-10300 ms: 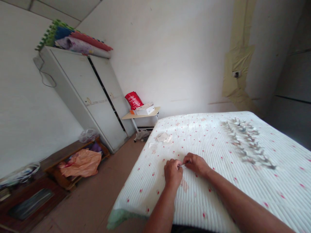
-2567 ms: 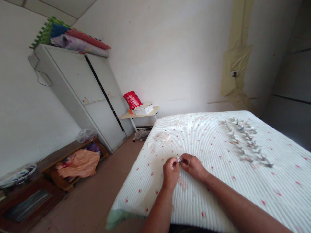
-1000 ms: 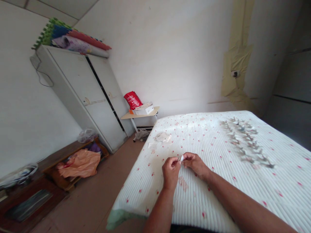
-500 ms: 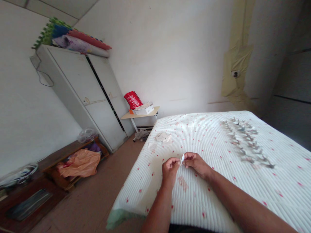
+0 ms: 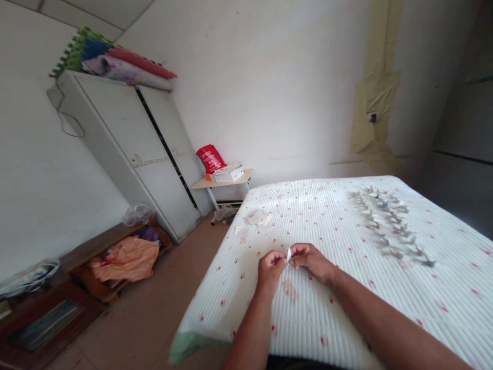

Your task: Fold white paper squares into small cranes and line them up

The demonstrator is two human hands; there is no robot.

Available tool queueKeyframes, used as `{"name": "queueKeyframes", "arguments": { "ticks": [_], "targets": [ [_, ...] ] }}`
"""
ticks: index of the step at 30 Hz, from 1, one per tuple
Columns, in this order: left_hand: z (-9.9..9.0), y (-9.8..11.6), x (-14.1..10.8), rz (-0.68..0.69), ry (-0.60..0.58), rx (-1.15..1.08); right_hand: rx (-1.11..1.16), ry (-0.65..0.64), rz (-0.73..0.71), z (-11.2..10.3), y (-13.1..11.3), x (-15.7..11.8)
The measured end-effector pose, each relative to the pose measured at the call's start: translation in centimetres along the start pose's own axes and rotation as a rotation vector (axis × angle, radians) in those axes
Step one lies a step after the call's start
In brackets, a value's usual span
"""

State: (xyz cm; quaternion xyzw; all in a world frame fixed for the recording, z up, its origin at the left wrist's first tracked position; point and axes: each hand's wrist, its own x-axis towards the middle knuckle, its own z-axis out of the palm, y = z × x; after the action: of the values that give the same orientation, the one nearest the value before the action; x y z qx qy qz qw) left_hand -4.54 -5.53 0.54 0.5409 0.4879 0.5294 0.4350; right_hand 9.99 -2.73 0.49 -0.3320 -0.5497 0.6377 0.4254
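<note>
Head view: left hand [image 5: 270,269] and right hand [image 5: 311,262] pinch a small, white, paper-like piece [image 5: 288,255], fingers [image 5: 300,248] nearly closed, over the bed [image 5: 327,218]. Advised: light, even pressure; steady edges; fold details indistinct.

"We call the small white piece [image 5: 288,256] matt paper, don't we?"
"We do, and the bedcover [image 5: 308,222] ribbed, soft-looking cloth."
"And we see a glossy red bag [image 5: 210,159], a smooth cabinet [image 5: 127,128]."
</note>
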Motion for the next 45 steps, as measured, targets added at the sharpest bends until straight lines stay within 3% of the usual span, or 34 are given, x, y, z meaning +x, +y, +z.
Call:
{"name": "queueKeyframes", "arguments": {
  "ticks": [6,21,30,45],
  "targets": [
    [-0.1,0.0,-0.1,0.029,-0.021,0.059,-0.011,-0.015,0.002,0.1,0.0,0.0],
    [0.1,-1.3,0.3,0.067,-0.020,0.130,-0.057,0.083,0.048,0.4,0.3,0.2],
    [-0.1,-1.3,0.4,0.043,-0.011,0.042,-0.273,0.206,-0.058,1.0,1.1,0.5],
    [0.1,-1.5,0.5,0.043,0.069,0.069,-0.327,0.189,-0.108,1.1,1.5,0.4]
  ]
}}
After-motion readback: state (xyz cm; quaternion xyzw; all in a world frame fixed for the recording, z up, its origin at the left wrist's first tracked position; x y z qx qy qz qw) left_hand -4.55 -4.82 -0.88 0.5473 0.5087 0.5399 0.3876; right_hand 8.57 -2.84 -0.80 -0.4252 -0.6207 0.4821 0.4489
